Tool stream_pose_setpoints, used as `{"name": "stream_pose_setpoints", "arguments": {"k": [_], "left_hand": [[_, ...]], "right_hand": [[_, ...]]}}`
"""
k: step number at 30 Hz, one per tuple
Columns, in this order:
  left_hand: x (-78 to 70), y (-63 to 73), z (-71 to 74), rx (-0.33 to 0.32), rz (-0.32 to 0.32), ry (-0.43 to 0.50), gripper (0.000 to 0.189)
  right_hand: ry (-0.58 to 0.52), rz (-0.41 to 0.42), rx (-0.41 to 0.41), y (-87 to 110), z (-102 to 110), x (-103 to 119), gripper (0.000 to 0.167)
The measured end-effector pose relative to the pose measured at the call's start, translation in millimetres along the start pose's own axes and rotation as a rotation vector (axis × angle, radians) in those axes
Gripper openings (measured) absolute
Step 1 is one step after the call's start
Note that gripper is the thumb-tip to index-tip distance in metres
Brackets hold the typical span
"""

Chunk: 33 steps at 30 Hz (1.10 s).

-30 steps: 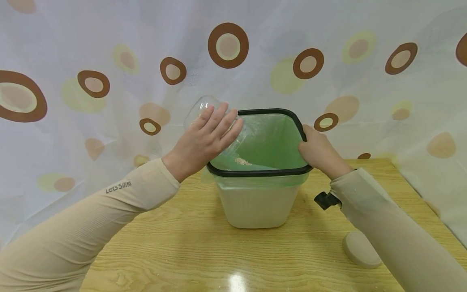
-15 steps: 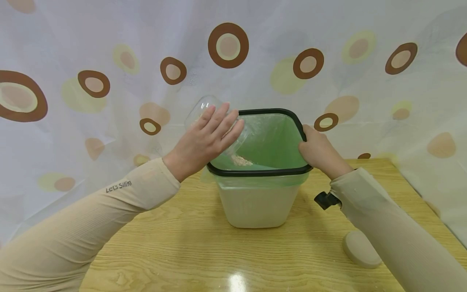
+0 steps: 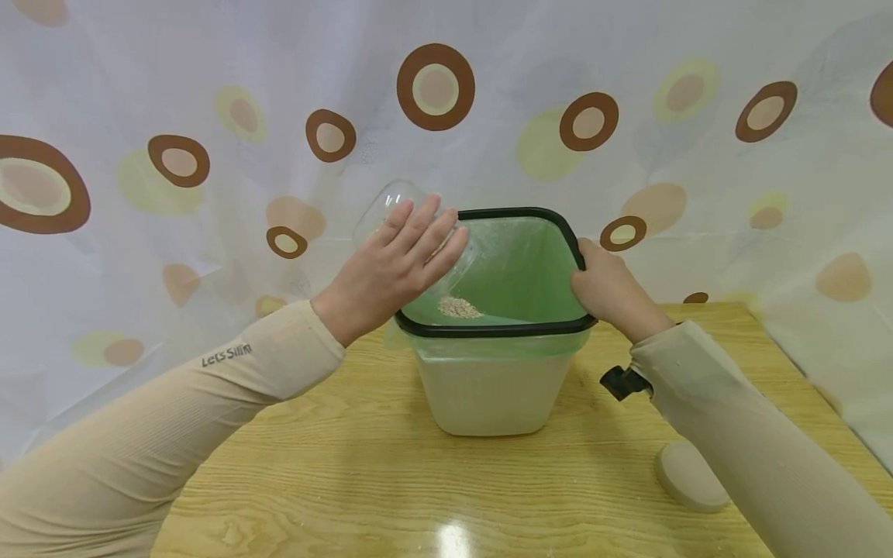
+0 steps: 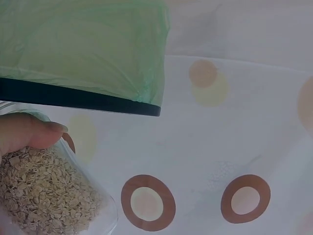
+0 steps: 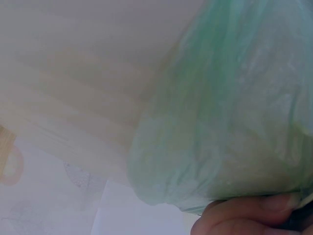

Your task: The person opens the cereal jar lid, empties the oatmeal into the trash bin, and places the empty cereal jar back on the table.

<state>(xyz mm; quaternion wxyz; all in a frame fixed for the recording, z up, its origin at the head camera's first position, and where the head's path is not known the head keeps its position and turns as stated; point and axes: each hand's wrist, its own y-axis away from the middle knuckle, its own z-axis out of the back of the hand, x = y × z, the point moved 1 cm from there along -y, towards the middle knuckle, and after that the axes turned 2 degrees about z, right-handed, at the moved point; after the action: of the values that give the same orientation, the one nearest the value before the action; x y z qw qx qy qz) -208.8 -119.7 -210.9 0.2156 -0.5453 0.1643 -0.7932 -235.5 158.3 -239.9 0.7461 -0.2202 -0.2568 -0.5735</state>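
Now, clamped in the left hand, the jar is tilted beneath the fingers, long axis slanting down toward the bin, gripped by the right hand.

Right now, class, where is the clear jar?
In the head view, the clear jar is just left of centre, tilted in the grip of the left hand, its lower end at the left side of the open bin.
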Motion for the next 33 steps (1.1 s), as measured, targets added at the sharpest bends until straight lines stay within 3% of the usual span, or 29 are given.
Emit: {"name": "stream_pose_setpoints", "arguments": {"k": [33], "left_hand": [[-0.7, -6.3, -0.3, 0.02, -0.022, -0.064, 0.039]], "right_hand": [[0.002, 0.007, -0.006, 0.0, -0.6, -1.4, 0.042]]}}
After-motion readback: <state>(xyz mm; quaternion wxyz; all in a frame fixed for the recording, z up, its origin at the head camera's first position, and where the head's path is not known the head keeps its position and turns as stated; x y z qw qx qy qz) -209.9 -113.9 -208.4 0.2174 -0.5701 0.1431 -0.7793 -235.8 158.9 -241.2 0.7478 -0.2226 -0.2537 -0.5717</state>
